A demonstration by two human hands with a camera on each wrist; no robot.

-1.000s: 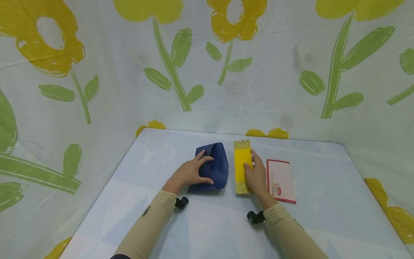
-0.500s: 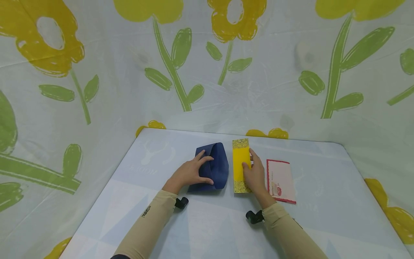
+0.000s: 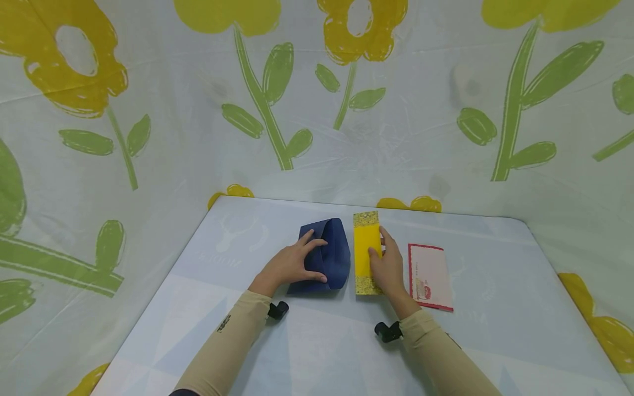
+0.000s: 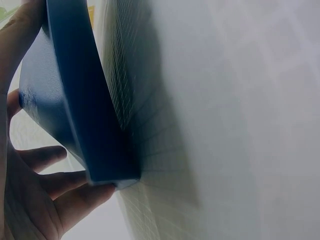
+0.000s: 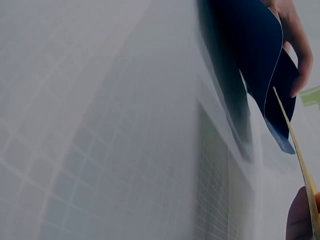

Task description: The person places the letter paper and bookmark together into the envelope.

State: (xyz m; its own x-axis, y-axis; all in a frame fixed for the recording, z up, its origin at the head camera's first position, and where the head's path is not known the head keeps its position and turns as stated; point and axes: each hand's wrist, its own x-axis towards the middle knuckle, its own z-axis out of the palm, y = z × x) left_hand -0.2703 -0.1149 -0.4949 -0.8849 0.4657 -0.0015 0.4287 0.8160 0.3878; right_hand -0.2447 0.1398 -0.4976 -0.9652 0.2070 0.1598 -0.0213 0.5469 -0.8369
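A navy blue envelope [image 3: 337, 258] lies on the table with its flap side turned right and its mouth gaping. My left hand [image 3: 294, 261] holds it, thumb at the near part and fingers spread over the far part. The left wrist view shows the envelope [image 4: 87, 100] raised along one side, fingers around its edge. A yellow card [image 3: 366, 242] with speckled gold ends is gripped along its right side by my right hand [image 3: 388, 264]. Seen edge-on in the right wrist view, the thin card [image 5: 295, 145] points toward the envelope [image 5: 255, 50].
A pale pink card [image 3: 430, 275] with a red border lies on the table to the right of my right hand. The pale table [image 3: 327, 346] ends at a flower-printed curtain [image 3: 396, 143] behind. Small black cameras [image 3: 388, 331] sit on both wrists.
My right hand has carried the yellow card slightly left, closer to the envelope. The left hand and the envelope have stayed in place.
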